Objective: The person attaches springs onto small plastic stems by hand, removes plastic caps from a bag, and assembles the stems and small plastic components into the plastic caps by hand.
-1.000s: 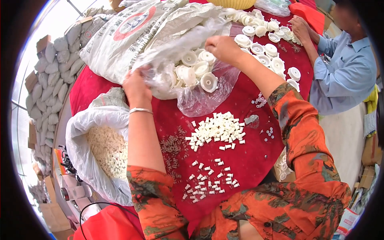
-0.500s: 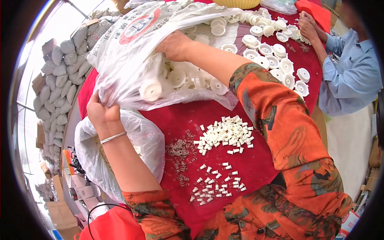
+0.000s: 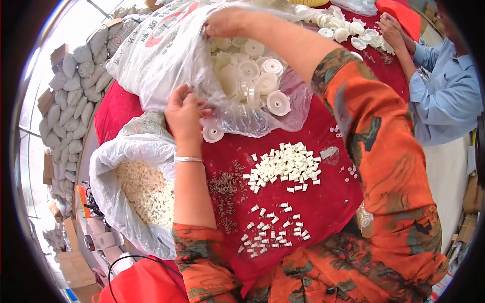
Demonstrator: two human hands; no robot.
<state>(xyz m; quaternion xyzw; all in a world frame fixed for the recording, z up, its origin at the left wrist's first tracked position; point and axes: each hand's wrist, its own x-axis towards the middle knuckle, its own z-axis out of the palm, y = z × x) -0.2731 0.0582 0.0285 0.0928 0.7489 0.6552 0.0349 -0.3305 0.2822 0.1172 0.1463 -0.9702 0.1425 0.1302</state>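
Person at a red-covered table (image 3: 323,202), both hands on a big clear plastic bag (image 3: 237,108) full of white round disc parts (image 3: 257,76). Left hand (image 3: 184,113) is closed, fingers pinching the near lower edge of the bag film. Right hand (image 3: 227,22) reaches across to the top of the bag mouth; it looks curled onto the film, but how tight the grip is can't be told. The bag lies on its side at the far middle of the table, mouth toward the person, with a printed white sack (image 3: 161,45) over its left part.

Progress, as a judgement: emptying has hardly begun. One disc (image 3: 212,132) sits on the cloth just outside the bag by the left hand; nearly all the others remain inside.

Already laid out: a pile of small white tube pieces (image 3: 288,164), a looser scatter of smaller white bits (image 3: 275,230) nearer the person, and a patch of tiny metal springs (image 3: 227,189) between them and the left forearm. Left of the table, an open bag of small cream parts (image 3: 146,192). A co-worker's hands (image 3: 396,33) work among more discs at the far right.
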